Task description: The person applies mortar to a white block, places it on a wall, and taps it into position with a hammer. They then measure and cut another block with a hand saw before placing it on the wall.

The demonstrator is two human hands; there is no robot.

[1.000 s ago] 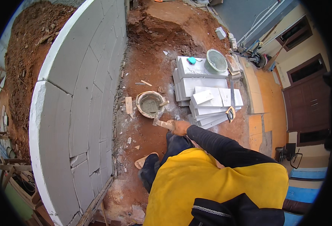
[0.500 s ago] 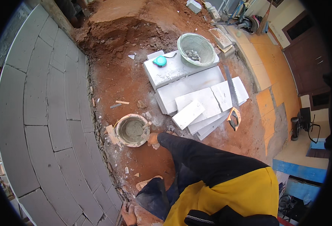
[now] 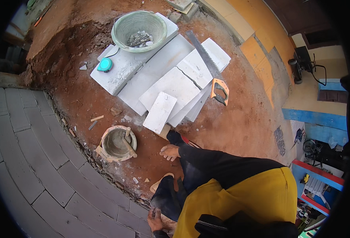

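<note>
My right hand hovers over the red soil beside the small mortar bucket, fingers spread and apart from it. A trowel rests in that bucket, its handle leaning over the rim toward my hand. My left hand is low in the view beside my dark trouser leg, its fingers loosely bent and apart with nothing visible in them. Past my right hand lie stacked white blocks, with a small cut piece on the nearest ones. A handsaw with an orange and black handle rests across the stack.
A wall of grey blocks runs along the left. On the stack's far side are a large pale green basin holding rubble and a turquoise tape measure. Orange tiles edge the soil on the right. Small offcuts lie near the bucket.
My right hand has come off the trowel at the bucket's rim. My left hand has left the wall's edge. My view has swung to the right, toward the blocks.
</note>
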